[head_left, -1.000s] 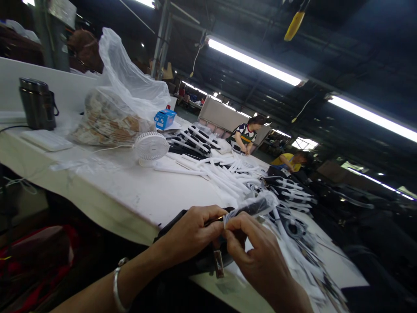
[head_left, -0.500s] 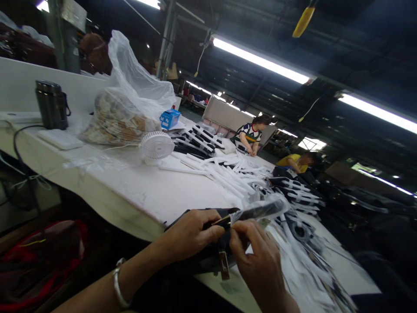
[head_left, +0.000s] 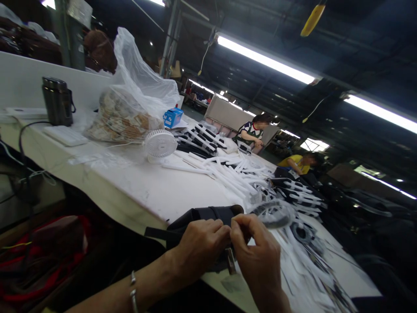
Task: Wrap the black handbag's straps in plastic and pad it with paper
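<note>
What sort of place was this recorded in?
Probably a factory or workshop floor: a large worktable bears a heap of white strips, long tube lights hang overhead, and a co-worker in yellow is bent over dark material.

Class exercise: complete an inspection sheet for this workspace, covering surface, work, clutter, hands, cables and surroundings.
Surface: white table, wavy near edge.
Work: black piece at that edge; shiny tag below the hands.
Clutter: fan, filled plastic bag, flask, blue box, white strips.
Hands: left hand and right hand meet at the black piece, fingers bent; anything pinched is hidden.
Cables: dark cable over the left edge; pale cord by the fan.
Surroundings: person in yellow, another person, overhead lights.
</note>
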Tool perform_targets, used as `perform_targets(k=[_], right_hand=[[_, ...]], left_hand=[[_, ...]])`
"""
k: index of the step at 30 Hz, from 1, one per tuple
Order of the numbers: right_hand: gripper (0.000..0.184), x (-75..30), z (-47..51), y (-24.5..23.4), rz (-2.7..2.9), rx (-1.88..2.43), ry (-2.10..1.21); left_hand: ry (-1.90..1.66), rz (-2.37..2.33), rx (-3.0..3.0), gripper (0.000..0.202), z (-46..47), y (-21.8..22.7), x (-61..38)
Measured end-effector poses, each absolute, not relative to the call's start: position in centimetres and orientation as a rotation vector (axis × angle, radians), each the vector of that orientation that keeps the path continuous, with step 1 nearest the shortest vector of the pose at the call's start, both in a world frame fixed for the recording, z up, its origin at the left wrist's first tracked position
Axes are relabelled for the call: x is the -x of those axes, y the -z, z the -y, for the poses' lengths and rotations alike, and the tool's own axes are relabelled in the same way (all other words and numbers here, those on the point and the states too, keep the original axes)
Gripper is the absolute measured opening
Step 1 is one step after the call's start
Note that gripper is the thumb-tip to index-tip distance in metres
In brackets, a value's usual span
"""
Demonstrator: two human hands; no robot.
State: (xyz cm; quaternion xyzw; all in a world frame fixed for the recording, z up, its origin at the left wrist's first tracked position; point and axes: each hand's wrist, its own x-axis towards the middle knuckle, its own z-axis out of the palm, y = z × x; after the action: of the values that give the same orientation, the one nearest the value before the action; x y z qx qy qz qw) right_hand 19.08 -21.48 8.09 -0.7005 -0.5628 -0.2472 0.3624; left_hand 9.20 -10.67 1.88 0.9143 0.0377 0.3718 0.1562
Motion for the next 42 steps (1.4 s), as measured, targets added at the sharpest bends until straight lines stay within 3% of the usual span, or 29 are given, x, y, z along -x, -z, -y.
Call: perform_targets(k=[7,17,20,25,29,42], right_hand=[[0.011,-19.0,23.2,-8.4,1.463,1.785,0.796],[0.02,-18.6,21.6,-7.8,1.626,1.916,0.905],[0.021,-17.5,21.2,-7.5,1.759,1.827,0.826],[0.018,-17.6,21.8,-7.0,1.771,1.78,0.606],[0.012,-19.4,21.9,-7.2,1.625,1.823,0.671],[0.015,-18.6,18.8,-7.2,1.356,1.802,0.503]], left_hand=[[-1.05,-0.257,-2.356,0.009,10.0,-2.9,-8.6],[-1.148,-0.215,-2.523,0.017,10.6,-1.8,-9.3],[-1.032,-0.185,-2.442,0.011,10.2,-2.1,-9.2],[-0.892,-0.373,-1.977,0.037,8.9,-3.9,-8.1],[-0.76,-0.23,-1.641,0.024,8.1,-4.6,-7.6],[-0.78,-0.161,-1.421,0.022,7.8,-3.8,-8.5]])
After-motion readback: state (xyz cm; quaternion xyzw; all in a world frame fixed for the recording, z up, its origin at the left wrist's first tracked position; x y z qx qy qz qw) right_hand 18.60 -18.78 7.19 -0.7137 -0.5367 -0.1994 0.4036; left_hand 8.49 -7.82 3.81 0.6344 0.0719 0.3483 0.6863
